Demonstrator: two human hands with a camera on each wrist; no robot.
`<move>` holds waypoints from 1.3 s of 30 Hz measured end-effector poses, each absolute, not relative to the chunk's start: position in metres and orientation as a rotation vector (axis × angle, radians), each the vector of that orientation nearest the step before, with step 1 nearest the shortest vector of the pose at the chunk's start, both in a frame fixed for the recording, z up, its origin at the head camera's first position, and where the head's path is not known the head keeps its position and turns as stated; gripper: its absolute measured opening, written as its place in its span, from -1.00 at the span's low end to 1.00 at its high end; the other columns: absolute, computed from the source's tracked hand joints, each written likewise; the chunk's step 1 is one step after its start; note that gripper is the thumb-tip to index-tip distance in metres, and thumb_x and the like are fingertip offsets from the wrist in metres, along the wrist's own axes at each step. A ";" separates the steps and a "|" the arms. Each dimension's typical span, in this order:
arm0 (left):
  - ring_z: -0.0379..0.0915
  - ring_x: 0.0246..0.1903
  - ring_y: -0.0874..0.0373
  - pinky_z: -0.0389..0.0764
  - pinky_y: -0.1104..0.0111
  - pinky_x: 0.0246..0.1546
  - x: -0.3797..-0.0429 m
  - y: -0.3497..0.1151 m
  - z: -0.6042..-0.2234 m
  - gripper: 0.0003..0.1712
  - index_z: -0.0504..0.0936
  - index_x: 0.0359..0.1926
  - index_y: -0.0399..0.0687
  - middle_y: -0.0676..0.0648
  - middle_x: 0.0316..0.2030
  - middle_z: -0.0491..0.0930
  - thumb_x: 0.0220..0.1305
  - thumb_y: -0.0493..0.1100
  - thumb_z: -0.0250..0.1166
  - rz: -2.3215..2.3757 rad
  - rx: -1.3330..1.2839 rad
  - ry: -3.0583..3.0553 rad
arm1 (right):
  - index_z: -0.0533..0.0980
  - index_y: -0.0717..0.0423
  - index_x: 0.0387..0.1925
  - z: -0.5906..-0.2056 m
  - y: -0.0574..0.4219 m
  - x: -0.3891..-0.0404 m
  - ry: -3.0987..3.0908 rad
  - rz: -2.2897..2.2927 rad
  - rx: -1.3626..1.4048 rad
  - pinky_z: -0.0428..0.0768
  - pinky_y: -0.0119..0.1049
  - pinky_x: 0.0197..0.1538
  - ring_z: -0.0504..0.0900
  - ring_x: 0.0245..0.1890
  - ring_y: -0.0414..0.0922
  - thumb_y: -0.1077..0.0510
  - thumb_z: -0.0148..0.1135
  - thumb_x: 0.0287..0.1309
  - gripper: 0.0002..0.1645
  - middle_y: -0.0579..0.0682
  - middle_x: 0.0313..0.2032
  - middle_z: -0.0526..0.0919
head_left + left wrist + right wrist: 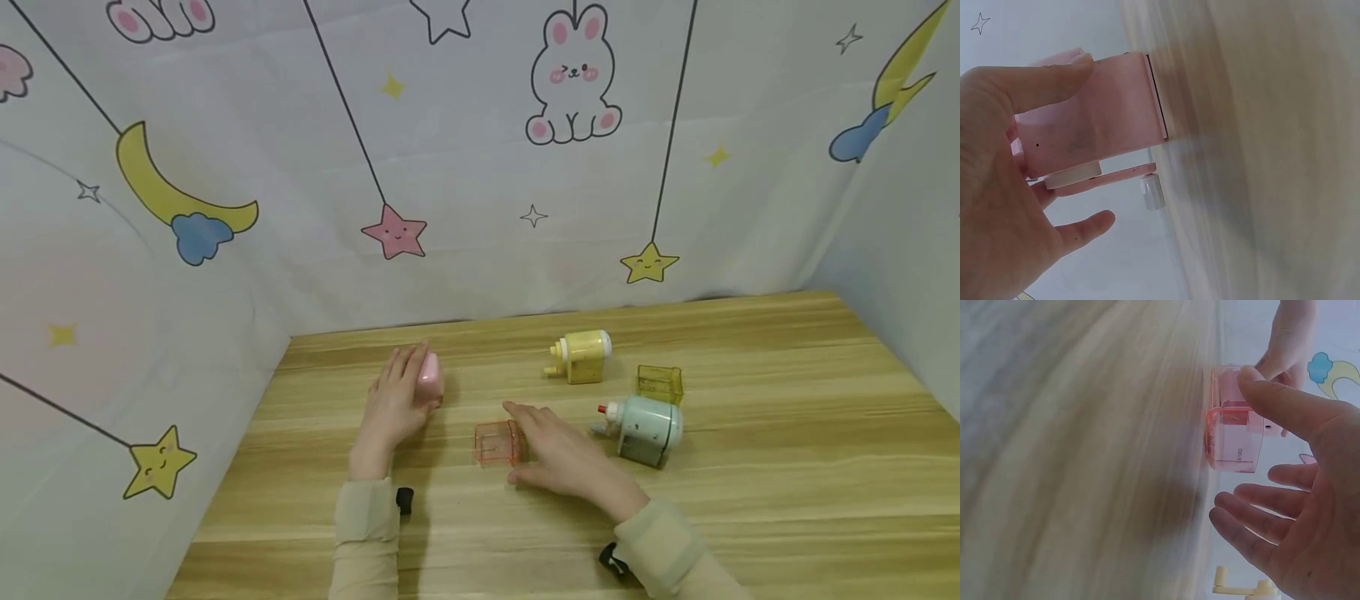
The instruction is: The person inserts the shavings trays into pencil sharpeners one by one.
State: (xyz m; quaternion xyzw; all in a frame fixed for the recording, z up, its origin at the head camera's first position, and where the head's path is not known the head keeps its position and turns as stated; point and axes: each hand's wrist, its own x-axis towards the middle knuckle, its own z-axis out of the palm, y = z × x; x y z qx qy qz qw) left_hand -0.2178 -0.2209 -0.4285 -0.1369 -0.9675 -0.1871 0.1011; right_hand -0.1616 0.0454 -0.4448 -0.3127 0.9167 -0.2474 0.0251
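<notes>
On the left of the table, my left hand (392, 412) holds a pink crank pencil sharpener (430, 379). The left wrist view shows the thumb lying across the sharpener's body (1091, 112) and other fingers behind it. Its pink crank arm (1110, 179) ends in a pale knob (1152, 192). A clear pink shavings drawer (495, 443) lies on the table between the hands. My right hand (562, 458) is beside that drawer, fingers extended and spread. Seen from the right wrist, its thumb overlaps the drawer (1235, 447), while the other fingers point toward it.
To the right stand a yellow crank sharpener (588, 357) and a pale green sharpener (648, 423) with a red tip. A clear olive-yellow drawer (660, 383) sits behind the green one. A printed white curtain (480, 275) borders the table's back and sides.
</notes>
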 end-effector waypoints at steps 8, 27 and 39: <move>-0.16 0.27 -0.15 0.23 -0.30 0.03 -0.221 -0.222 -0.433 0.04 0.03 0.36 0.03 -0.25 0.27 0.14 -0.13 -0.13 0.41 -0.574 -0.395 -2.852 | 0.00 0.05 0.35 -0.444 0.043 -0.162 2.804 -0.756 -0.961 0.36 0.08 0.14 0.22 0.18 0.07 -0.16 0.31 -0.11 0.06 0.12 0.20 0.36; 0.06 0.12 -0.23 0.32 -0.18 0.04 -0.226 -0.222 -0.435 -0.08 0.19 0.29 -0.10 -0.34 0.12 0.28 -0.13 -0.23 0.42 -0.657 -0.446 -2.793 | 0.11 0.15 0.29 -0.444 0.037 -0.165 2.858 -0.692 -1.001 0.40 0.03 0.13 0.32 0.11 0.05 -0.19 0.30 -0.12 0.01 0.15 0.12 0.43; 0.09 0.07 -0.19 0.38 -0.13 0.00 -0.222 -0.224 -0.435 -0.07 0.16 0.31 -0.02 -0.25 0.09 0.30 -0.11 -0.21 0.41 -0.684 -0.494 -2.809 | 0.30 0.22 0.17 -0.445 0.034 -0.165 2.925 -0.600 -1.025 0.51 -0.05 0.01 0.45 -0.06 -0.01 -0.15 0.28 -0.07 -0.17 0.09 -0.06 0.53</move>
